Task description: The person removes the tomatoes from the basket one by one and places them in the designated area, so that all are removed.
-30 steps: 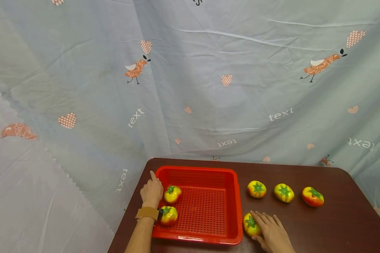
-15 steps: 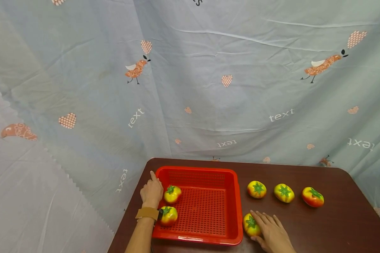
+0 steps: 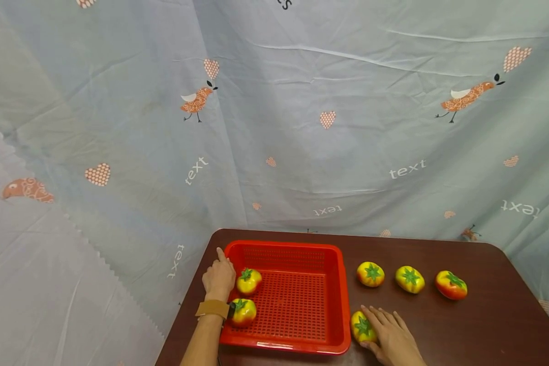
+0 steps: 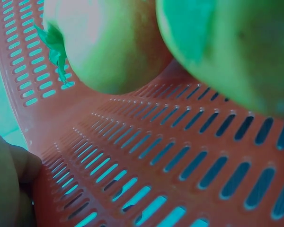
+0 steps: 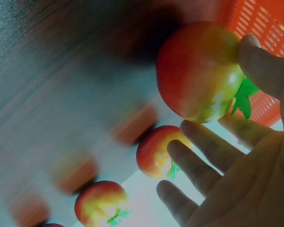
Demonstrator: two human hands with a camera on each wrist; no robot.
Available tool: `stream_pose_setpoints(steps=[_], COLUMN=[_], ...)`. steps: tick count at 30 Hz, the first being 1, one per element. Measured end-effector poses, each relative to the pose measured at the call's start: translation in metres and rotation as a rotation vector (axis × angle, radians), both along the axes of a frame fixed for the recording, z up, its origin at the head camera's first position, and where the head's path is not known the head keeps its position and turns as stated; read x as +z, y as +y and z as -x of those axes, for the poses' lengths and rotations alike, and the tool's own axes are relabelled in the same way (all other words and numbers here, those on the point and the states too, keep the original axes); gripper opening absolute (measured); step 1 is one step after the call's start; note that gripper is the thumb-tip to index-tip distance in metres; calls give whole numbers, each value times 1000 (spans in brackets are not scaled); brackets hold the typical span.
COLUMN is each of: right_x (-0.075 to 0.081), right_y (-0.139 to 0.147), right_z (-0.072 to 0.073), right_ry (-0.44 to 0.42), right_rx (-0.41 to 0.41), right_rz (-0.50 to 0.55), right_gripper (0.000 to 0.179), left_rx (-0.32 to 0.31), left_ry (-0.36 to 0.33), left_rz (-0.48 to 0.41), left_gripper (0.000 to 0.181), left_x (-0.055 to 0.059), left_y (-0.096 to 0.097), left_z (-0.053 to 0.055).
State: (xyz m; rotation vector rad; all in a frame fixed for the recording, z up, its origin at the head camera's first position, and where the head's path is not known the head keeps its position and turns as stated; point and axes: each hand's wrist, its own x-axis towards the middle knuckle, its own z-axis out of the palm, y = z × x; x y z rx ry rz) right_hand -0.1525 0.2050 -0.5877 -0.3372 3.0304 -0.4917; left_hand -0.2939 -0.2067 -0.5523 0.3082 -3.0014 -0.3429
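Note:
In the head view my left hand (image 3: 219, 278) is at the left rim of a red plastic basket (image 3: 345, 305), one finger pointing away along it. Its fingers bend at the basket's edge in the left wrist view. Two red-and-yellow tomatoes (image 3: 249, 281) with green leafy tops lie in the basket near that hand. Just outside the basket's right wall, my right hand (image 3: 391, 335) holds another tomato (image 3: 362, 326) by its side. The right wrist view has the thumb (image 5: 262, 64) against this tomato and the index finger opposite, while the other fingers are spread away from it.
Three more tomatoes stand in a row on the dark brown table (image 3: 485, 325): a left one (image 3: 370, 274), a middle one (image 3: 409, 279) and a redder right one (image 3: 451, 285). A pale blue patterned curtain (image 3: 293, 127) hangs behind the table.

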Motion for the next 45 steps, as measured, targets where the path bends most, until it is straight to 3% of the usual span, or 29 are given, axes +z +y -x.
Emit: stream_pose_setpoints(steps=[7,22,25,45], right_x=[8,35,40,77], right_y=[-2,2,3,-29], right_z=[4,19,23,53], right_ry=[2,227,240,372], right_rx=[-8,-36,-33,83], right_rz=[4,10,10,36], right_gripper=[77,53,53,59], left_rx=[2,3,3,10], left_ry=[-3,-6,-12,13], left_rz=[-3,-3,-4,-10], left_gripper=[58,59,59,58], left_x=[-2,-2,-2,0], left_y=[0,-1,-1,1], left_z=[0,-1,-1,-2])
